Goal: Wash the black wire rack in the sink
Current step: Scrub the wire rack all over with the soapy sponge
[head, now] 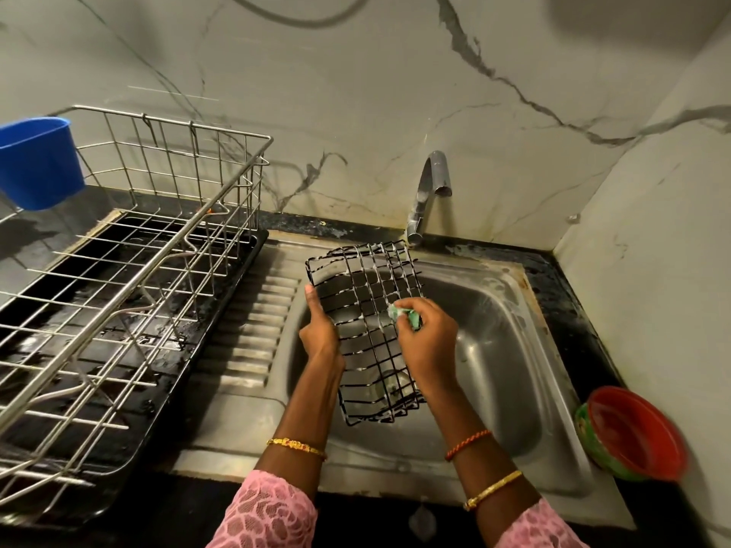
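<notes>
The black wire rack (358, 286) is held tilted over the steel sink (510, 350), with white suds along its wires. My left hand (319, 330) grips the rack's left edge, thumb pointing up. My right hand (425, 338) pinches a small green scrubber (402, 313) and presses it against the rack's grid near the right side. The rack's lower end hangs over the drain. The tap (429, 191) stands behind the rack, and no water runs from it.
A large steel dish drainer (138, 270) on a black tray fills the counter to the left, with a blue cup (37, 162) hung on its rim. A red and green bowl (633, 433) leans at the right wall. The ribbed draining board (253, 330) lies left of the basin.
</notes>
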